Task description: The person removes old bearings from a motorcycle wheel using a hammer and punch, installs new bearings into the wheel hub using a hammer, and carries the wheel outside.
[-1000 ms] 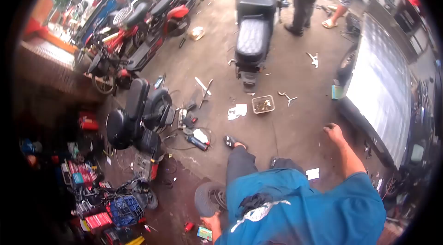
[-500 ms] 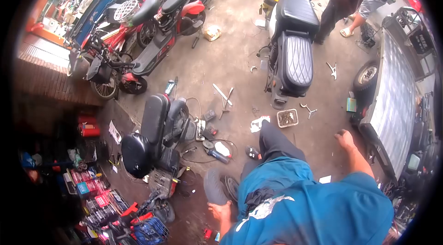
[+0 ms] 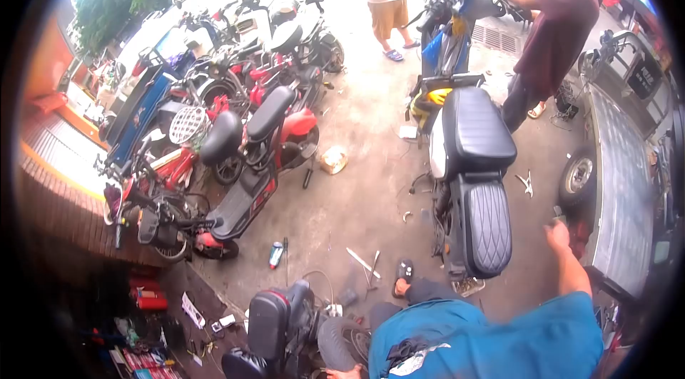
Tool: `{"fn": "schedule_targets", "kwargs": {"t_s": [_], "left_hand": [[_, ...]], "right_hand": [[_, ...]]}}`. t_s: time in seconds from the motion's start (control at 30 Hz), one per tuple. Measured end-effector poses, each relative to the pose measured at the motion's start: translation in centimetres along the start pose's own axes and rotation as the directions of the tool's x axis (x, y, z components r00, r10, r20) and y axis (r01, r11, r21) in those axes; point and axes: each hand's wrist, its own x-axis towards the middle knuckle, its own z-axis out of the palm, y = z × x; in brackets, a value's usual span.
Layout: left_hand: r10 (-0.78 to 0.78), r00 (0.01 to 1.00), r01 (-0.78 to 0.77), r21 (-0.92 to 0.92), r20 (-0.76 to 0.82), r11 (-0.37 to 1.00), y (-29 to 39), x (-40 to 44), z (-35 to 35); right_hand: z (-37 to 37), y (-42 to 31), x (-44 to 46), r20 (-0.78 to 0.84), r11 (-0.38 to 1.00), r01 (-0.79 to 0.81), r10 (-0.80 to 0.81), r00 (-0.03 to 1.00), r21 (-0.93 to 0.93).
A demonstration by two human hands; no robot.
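Observation:
My left hand (image 3: 344, 373), partly cut off by the bottom edge, grips a dark, worn-looking tire (image 3: 332, 343) held low beside my leg. Its inner side is partly hidden by my teal shirt. Out to the right, my right hand (image 3: 560, 236) hangs with loosely curled fingers and nothing visible in it. It appears in front of a small greenish thing (image 3: 559, 213) near the wheel (image 3: 578, 178) of a metal cart; whether they touch I cannot tell. Ahead stands a scooter with a black quilted seat (image 3: 489, 229). Another scooter's black seat (image 3: 270, 325) is close by on the left.
A person in a maroon shirt (image 3: 564, 29) holds the scooter's handlebar; another stands farther back in tan shorts (image 3: 390, 18). Red and black scooters (image 3: 250, 186) line the left. Tools (image 3: 365, 263), a spray can (image 3: 276, 255) and a tray (image 3: 469, 286) lie on the ground. A metal cart (image 3: 626, 186) flanks the right.
My view has tilted up, so ground things sit lower in the picture and more street shows. My body has moved forward. The tire stays in my left hand; my right hand has swung outward.

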Motion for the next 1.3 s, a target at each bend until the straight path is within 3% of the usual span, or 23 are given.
{"fn": "schedule_targets", "kwargs": {"t_s": [0.13, 0.3, 0.37, 0.4, 0.53, 0.67, 0.83, 1.0, 1.1, 1.23, 1.3], "left_hand": [[0.039, 0.999, -0.038, -0.037, 0.016, 0.999, 7.3, 4.1, -1.9], [0.101, 0.984, -0.101, 0.003, -0.147, 0.995, 13.4, 10.0, -2.7], [0.145, 0.984, -0.138, -0.075, 0.105, 0.988, 18.1, 11.0, -7.1], [0.161, 0.975, -0.149, -0.087, 0.154, 0.985, 20.1, 11.9, -8.4], [0.233, 0.96, -0.231, -0.03, 0.155, 0.973, 28.8, 16.0, -11.6], [0.292, 0.941, -0.3, 0.024, 0.172, 0.954, 37.9, 21.8, -14.4], [0.372, 0.91, -0.392, 0.085, 0.186, 0.916, 50.0, 26.8, -18.1], [0.478, 0.869, -0.492, 0.134, 0.124, 0.86, 62.1, 27.4, -22.8], [0.544, 0.833, -0.553, 0.141, 0.098, 0.821, 68.7, 27.9, -23.9], [0.56, 0.818, -0.573, 0.101, 0.133, 0.813, 79.9, 26.2, -26.6], [0.584, 0.805, -0.593, 0.104, 0.109, 0.798, 83.9, 26.6, -26.9]], "right_hand": [[-1.2, -10.6, 2.4, 0.038, 0.973, 0.209, -0.213, 0.976, 0.097], [-0.5, -18.1, 1.9, -0.058, 0.891, 0.373, -0.371, 0.927, 0.26], [1.4, -19.3, 1.9, -0.132, 0.865, 0.442, -0.422, 0.897, 0.239], [1.0, -20.8, 1.5, -0.085, 0.878, 0.392, -0.384, 0.92, 0.275], [3.5, -25.8, 3.1, -0.155, 0.863, 0.369, -0.335, 0.929, 0.345], [4.8, -32.8, 6.5, -0.29, 0.834, 0.495, -0.424, 0.858, 0.244], [4.6, -42.0, 8.5, -0.189, 0.877, 0.393, -0.352, 0.917, 0.275], [5.0, -46.7, 12.0, -0.019, 0.904, 0.327, -0.335, 0.942, 0.274], [5.7, -49.5, 15.7, -0.067, 0.889, 0.339, -0.335, 0.94, 0.306], [6.2, -53.6, 22.2, 0.056, 0.908, 0.217, -0.253, 0.966, 0.36], [5.9, -55.0, 25.2, 0.042, 0.908, 0.259, -0.289, 0.956, 0.33]]}}
